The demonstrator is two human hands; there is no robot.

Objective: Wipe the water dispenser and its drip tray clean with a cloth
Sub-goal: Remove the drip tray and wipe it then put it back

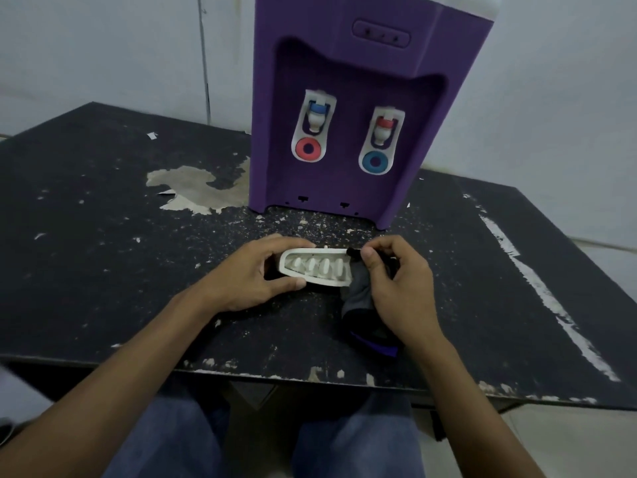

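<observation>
Wiping now: the drip tray (315, 268), off its dispenser, sits near the table's (103, 208) front edge, left hand (253, 274) clasping its left end.
Cloth: the dark cloth (360, 298) is pinched in the right hand (396, 281) against the tray's right end.
Left to do: seemingly the purple water dispenser (344, 108) by the back edge; cleanliness unclear.
Writing: none readable.

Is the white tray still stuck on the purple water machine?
No, the left hand holds the white drip tray over the table, apart from the purple dispenser.
</observation>
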